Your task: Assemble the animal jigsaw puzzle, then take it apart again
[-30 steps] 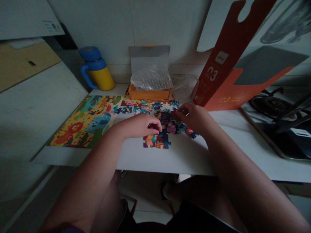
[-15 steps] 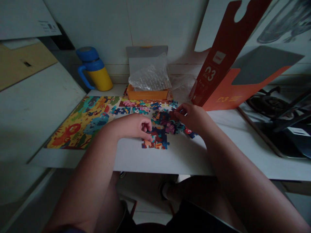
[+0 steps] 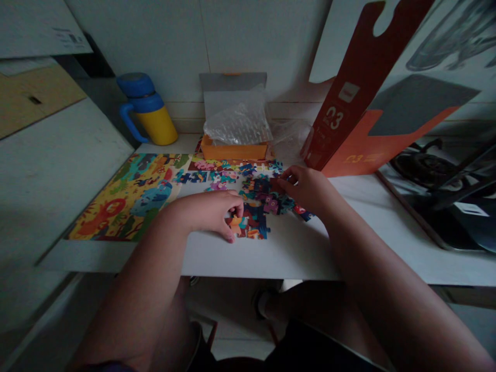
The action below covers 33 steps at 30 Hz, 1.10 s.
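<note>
A partly joined jigsaw puzzle (image 3: 253,222) in dark blue and red lies on the white counter in the head view. My left hand (image 3: 215,214) is at its lower left edge, fingers curled at the top and thumb at the bottom corner, with puzzle pieces between them. At the upper right of the joined part, my right hand (image 3: 304,186) has thumb and fingertips closed on a dark reddish puzzle piece (image 3: 275,184). Loose puzzle pieces (image 3: 222,178) lie beyond the left hand. A red-and-navy puzzle piece (image 3: 303,212) sits beneath the right hand.
A yellow animal picture sheet (image 3: 116,199) lies at left. Behind stand a blue-and-yellow jug (image 3: 149,111) and an open orange box (image 3: 234,151) holding plastic wrap (image 3: 240,124). A tall red-orange box (image 3: 349,147) and a gas stove (image 3: 430,170) are at right.
My left thumb has moved down and left to the joined part's lower corner, and the left hand has lowered slightly. The right hand stays nearly in place.
</note>
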Tool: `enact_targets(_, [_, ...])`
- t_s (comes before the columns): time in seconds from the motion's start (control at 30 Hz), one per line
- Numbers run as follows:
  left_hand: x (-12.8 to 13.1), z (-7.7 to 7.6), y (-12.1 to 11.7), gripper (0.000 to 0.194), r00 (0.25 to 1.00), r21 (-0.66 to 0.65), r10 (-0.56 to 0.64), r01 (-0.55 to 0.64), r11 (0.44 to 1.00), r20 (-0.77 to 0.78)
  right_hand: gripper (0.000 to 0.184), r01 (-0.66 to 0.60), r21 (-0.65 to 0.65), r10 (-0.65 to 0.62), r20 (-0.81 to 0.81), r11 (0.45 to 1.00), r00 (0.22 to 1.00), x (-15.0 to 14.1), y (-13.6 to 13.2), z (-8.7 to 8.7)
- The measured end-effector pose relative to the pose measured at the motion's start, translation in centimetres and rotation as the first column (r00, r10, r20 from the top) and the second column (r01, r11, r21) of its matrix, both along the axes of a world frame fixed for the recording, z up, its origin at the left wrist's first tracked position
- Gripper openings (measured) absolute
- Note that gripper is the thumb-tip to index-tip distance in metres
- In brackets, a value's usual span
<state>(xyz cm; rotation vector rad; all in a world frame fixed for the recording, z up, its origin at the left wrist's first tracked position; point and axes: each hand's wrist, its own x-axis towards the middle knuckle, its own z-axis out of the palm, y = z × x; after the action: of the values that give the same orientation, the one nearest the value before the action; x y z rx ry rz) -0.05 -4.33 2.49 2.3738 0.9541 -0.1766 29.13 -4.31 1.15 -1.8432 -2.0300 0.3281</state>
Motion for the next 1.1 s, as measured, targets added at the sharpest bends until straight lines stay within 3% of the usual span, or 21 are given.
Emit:
enact_targets(0.13, [0.4,1.1,-0.4,0.037,0.999,-0.051,-0.016,0.018,0.999,0.032,0.023,0.019,0.012,-0.019,0.021,1.000,1.000,0.0,-0.1,0.1])
enact_targets(0.3, [1.6,2.1,-1.3,0.023,0.988,-0.290,-0.030,0.073,0.954,0.149,0.022,0.014,-0.005,-0.014,0.014,1.000,1.000,-0.1,-0.3,0.4])
enact_targets(0.37, [2.2,1.9,-1.7,0.024,0.984,-0.405,0.009,0.064,0.912,0.176,0.021,0.002,-0.005,-0.002,0.012,1.000,1.000,-0.1,-0.3,0.3])
enact_targets(0.47, [3.1,1.1,-2.2,0.020,0.980,-0.609,0.118,0.003,0.794,0.158,0.021,-0.005,0.001,0.005,0.018,1.000,1.000,0.1,-0.1,0.1])
enact_targets(0.53, [3.3,0.6,-2.4,0.019,0.978,-0.651,0.161,-0.035,0.758,0.135,0.022,-0.001,0.002,0.001,0.026,1.000,1.000,0.1,-0.1,0.1])
enact_targets(0.77, [2.9,0.4,-1.5,0.028,0.991,-0.439,0.091,-0.039,0.897,0.098,0.022,-0.016,-0.020,0.016,0.022,1.000,1.000,-0.2,-0.1,0.4])
enact_targets(0.97, [3.7,0.9,-1.7,0.024,0.990,-0.371,0.074,-0.025,0.928,0.117,0.024,-0.016,-0.016,0.016,0.026,1.000,1.000,-0.2,-0.1,0.3])
enact_targets(1.1, [3.9,0.9,-1.8,0.027,0.996,-0.258,0.056,-0.035,0.966,0.074,0.023,-0.015,-0.018,0.016,0.030,1.000,0.999,-0.2,-0.2,0.4])
